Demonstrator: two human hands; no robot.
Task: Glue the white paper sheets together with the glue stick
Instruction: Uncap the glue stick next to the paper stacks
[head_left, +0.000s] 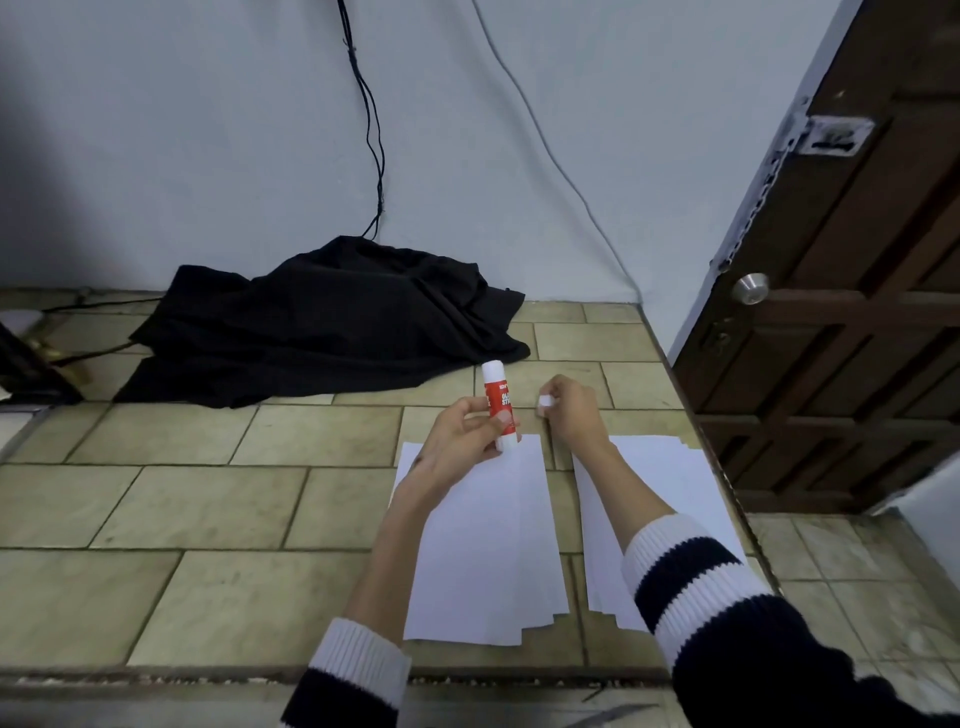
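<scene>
The glue stick (497, 405) is gripped upright by the left hand (457, 441); a small white cap (545, 401) is pinched by the raised right hand (569, 410).

A tiled surface (208, 509) of beige rectangular tiles with dark grout lines carries everything. Two spreads of white paper sheets lie flat on its near right part: the left stack (483, 551), its sheets fanned in steps at the near edge, and the right stack (670, 499) just beside it, a strip of tile between them. Farther back, left of centre, a crumpled black cloth (322, 327) lies against the wall.
</scene>
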